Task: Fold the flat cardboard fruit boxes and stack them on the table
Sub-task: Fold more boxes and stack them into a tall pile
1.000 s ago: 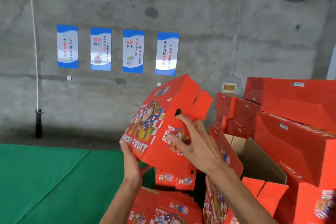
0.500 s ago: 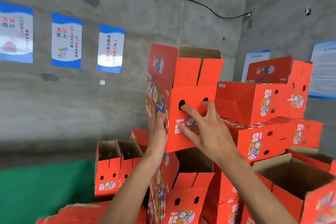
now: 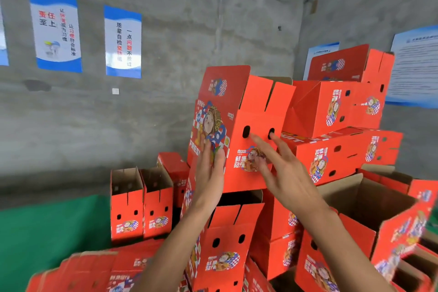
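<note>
Red cardboard made up the folded box at the centre of the frame, standing upright atop another open box in the pile. Left hand lay flat, fingers straight, against its illustrated side; right hand was spread, fingertips touching the face with two holes. Blue posters hung upper left on the concrete wall.

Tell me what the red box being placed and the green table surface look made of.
Red box: corrugated cardboard with a glossy printed red outer face; neighbouring open boxes show raw brown liners and cut flap edges. Green table surface: looks like matte felt or fabric cover, no shine or seams showing; blur leaves the weave unclear.
</note>
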Demonstrator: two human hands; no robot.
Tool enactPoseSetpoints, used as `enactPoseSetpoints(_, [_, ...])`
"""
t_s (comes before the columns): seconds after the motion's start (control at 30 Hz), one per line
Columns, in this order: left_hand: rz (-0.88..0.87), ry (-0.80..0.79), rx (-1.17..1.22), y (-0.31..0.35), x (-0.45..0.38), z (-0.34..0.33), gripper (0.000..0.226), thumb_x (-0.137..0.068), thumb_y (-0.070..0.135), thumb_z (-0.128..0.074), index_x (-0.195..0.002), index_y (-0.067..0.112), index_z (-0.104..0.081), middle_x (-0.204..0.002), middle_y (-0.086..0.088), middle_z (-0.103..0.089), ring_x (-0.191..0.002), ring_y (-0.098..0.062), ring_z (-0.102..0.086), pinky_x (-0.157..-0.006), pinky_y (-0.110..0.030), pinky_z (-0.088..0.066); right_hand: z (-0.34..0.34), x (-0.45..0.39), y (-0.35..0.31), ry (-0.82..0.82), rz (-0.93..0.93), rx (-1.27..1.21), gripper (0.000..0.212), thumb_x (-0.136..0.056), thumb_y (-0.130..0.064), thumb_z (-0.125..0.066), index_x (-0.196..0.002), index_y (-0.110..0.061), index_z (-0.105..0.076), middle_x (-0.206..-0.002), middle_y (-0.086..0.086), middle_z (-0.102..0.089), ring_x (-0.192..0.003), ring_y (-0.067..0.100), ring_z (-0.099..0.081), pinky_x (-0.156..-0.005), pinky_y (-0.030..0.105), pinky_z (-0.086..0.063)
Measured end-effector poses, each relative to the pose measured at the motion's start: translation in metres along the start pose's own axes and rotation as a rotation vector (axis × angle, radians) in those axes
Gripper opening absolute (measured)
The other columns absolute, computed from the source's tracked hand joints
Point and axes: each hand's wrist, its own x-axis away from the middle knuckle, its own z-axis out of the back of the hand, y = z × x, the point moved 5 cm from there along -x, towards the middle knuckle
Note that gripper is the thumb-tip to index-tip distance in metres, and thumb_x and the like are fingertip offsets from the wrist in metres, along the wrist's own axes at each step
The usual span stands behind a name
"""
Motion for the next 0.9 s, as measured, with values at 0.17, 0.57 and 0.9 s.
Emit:
enactPoseSetpoints(0.17, [-0.027,0.017,0.067,0.001,0.005,0.017,0.060,-0.100,0.064,-0.045,-0.155,0.043,-0.037,-0.158,0.026,-0.037,-0.144,0.012,-0.030,-0.116,-0.019,-0.026,0.011,0.007,-0.028,0.299,0.008,-0.059,0.029,-0.105,-0.026,-0.056,-0.132,-0.020,-0.063,-0.114,-0.002,-0.060,-0.074,0.023,-0.067,-0.060,0.042,-0.056])
enactPoseSetpoints(0.57, [0.539,0.237,-0.063,-0.197,0.144,0.179,0.017,-0.099,0.024,-0.062,-0.107,0.026,-0.077,-0.115,-0.020,-0.072,-0.091,-0.016,-0.068,-0.081,-0.034,-0.057,-0.257,0.163,-0.183,-0.269,-0.069,-0.526,0.026,-0.102,-0.020,-0.057,-0.126,-0.015,-0.069,-0.124,0.003,-0.060,-0.096,0.021,-0.069,-0.073,0.041,-0.058])
enactPoseSetpoints(0.9, [1.047,-0.115,-1.221,-0.343,0.262,0.321,0.095,-0.093,0.061,-0.062,-0.163,0.024,-0.008,-0.170,-0.020,0.006,-0.156,-0.044,0.002,-0.123,-0.066,-0.007,-0.444,0.307,-0.179,-1.007,-0.181,-0.251,0.107,-0.087,-0.068,-0.066,-0.165,-0.032,-0.001,-0.172,0.009,-0.001,-0.158,0.030,-0.007,-0.127,0.052,-0.019])
